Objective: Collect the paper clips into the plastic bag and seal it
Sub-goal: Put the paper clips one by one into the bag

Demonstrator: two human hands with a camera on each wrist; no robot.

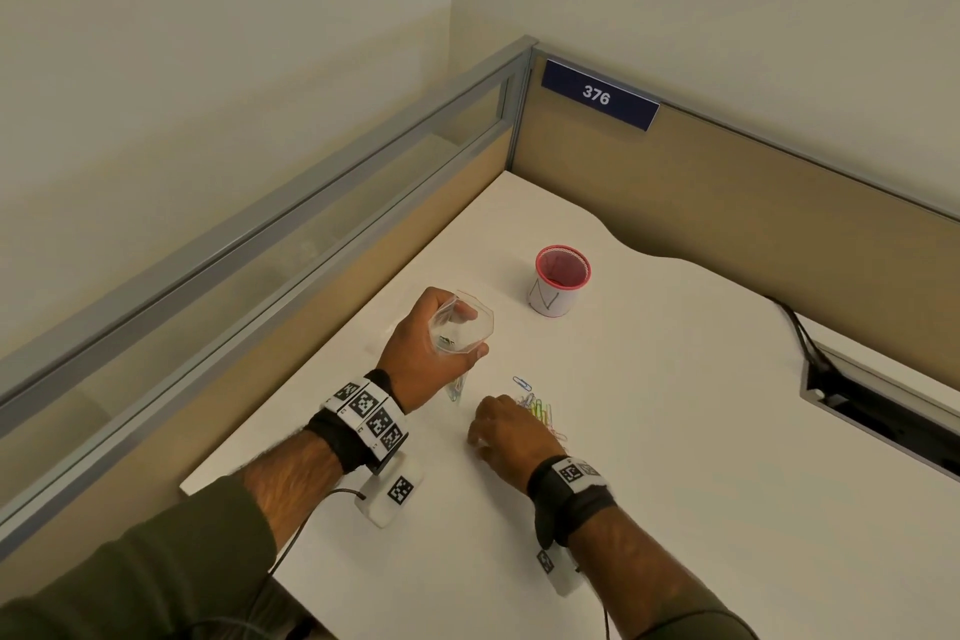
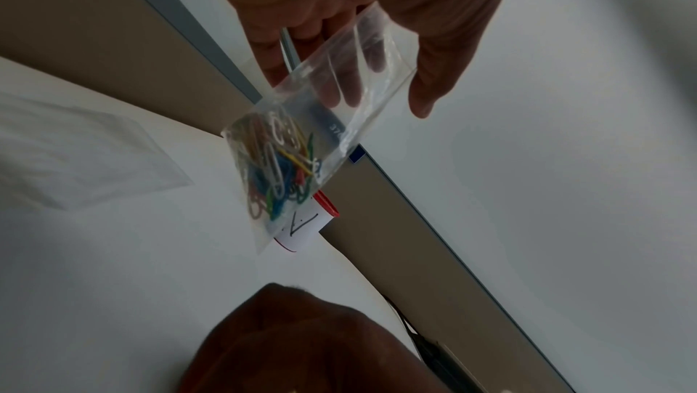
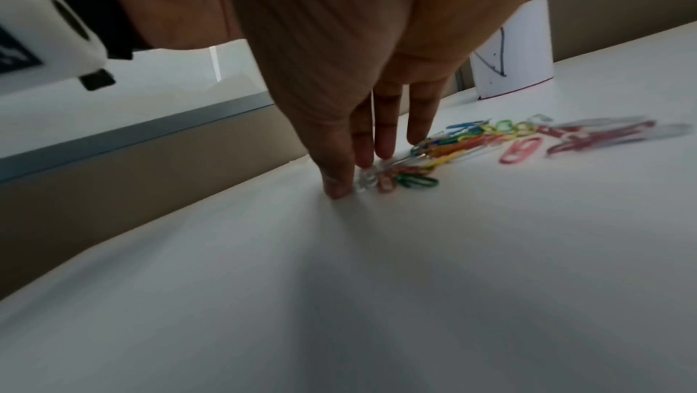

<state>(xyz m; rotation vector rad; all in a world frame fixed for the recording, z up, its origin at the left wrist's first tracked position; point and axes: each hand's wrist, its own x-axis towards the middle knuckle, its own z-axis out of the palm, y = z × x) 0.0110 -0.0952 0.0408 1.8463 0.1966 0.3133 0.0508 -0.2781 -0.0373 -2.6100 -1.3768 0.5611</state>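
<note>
My left hand grips a small clear plastic bag above the white desk and holds its mouth wide open. Several coloured paper clips lie in the bag's lower end. To its right, a loose pile of coloured paper clips lies on the desk. My right hand reaches down onto the pile's near end. In the right wrist view its thumb and fingertips close together on a few clips there. A single blue clip lies just beyond the pile.
A red mesh cup with a white paper label stands behind the pile. A second clear bag lies flat on the desk left of my left hand. Partition walls close the left and back sides. A cable slot opens at the right.
</note>
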